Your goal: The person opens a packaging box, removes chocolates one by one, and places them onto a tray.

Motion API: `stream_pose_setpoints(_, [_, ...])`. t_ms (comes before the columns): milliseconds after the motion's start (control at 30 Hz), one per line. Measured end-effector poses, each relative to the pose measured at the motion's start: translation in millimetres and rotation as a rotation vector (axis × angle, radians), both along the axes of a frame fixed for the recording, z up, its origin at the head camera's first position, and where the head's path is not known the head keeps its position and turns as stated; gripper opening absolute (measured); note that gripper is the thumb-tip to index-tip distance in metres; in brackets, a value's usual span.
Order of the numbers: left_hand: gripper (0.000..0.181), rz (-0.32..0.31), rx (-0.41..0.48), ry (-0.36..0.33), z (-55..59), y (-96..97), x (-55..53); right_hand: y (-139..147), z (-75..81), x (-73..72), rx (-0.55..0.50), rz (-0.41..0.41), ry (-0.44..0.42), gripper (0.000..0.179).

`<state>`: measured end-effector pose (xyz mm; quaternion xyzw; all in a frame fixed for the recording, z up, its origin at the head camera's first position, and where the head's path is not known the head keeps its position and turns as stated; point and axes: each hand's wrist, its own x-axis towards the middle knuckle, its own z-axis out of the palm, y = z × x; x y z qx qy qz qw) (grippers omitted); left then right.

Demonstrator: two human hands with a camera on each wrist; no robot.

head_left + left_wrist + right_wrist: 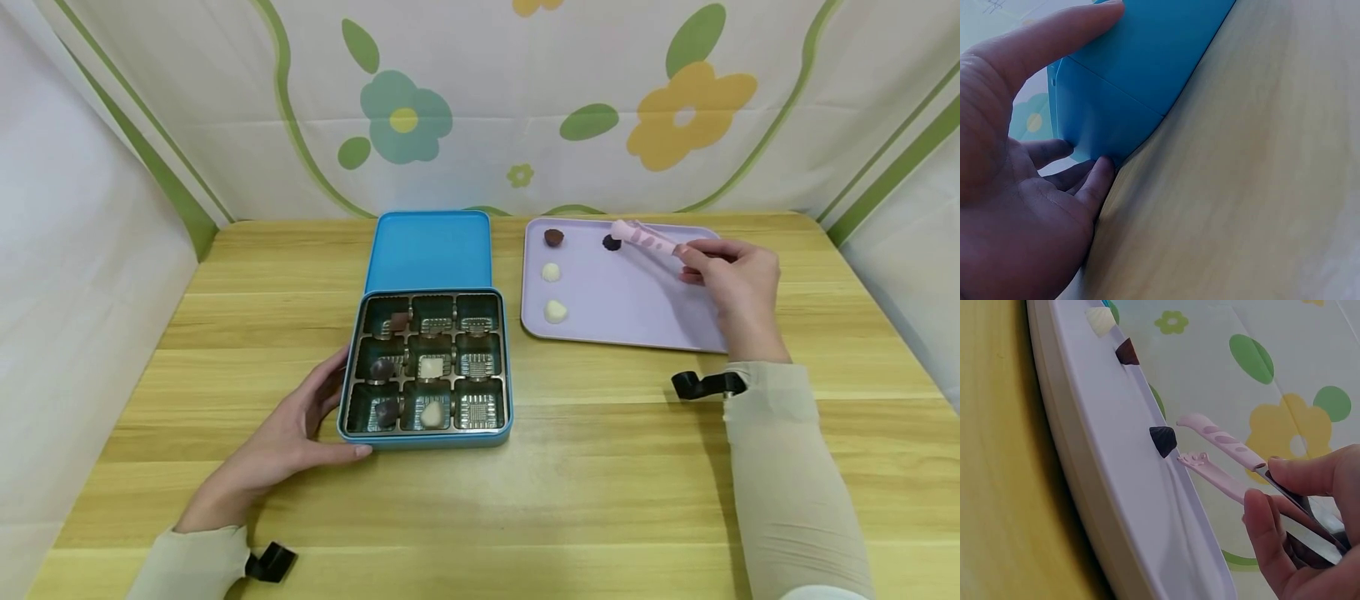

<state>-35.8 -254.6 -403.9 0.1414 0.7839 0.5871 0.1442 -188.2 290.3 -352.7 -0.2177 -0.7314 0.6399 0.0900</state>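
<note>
My left hand [283, 432] holds a blue tin [442, 442] at its front left corner, thumb along the front wall and fingers against the left side. The tin's divided insert holds brown, dark and white chocolates [431, 367] in its left and middle columns. Over a lilac tray [637, 308], my right hand [738, 279] pinches a pair of tongs [1225, 445] with pink tips and metal arms. The parted tips are close beside a dark fluted chocolate [1163, 441]; whether they touch it I cannot tell.
A brown chocolate [553, 238] and two white chocolates [555, 312] lie along the tray's left side. The tin's blue lid [431, 250] extends behind it. A flower-printed curtain [480, 100] closes off the back of the wooden table [450, 517].
</note>
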Motion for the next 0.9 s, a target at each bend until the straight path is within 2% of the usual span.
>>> stream_pose_setpoints(100, [0.122, -0.004, 0.001, 0.000, 0.0, 0.0, -0.2, -1, 1.0, -0.4, 0.016, 0.003, -0.005, 0.025])
stream_pose_setpoints(233, [0.122, -0.003, -0.003, -0.003, -0.1, -0.3, -0.2, -7, 6.1, 0.4, 0.023, 0.021, 0.035, 0.036])
stream_pose_setpoints(400, [0.122, -0.003, -0.003, -0.001, -0.1, -0.5, 0.0, -25, 16.8, 5.2, 0.129, 0.104, 0.071, 0.041])
stream_pose_setpoints(667, [0.121, -0.001, 0.006, -0.010, 1.5, 0.3, 0.7, -75, 32.2, 23.8, 0.256, 0.324, 0.283, 0.033])
stream_pose_setpoints(900, [0.121, 0.001, 0.004, -0.017, 1.6, 0.0, 0.7, -114, 36.7, 44.9, 0.299, 0.582, 0.334, 0.023])
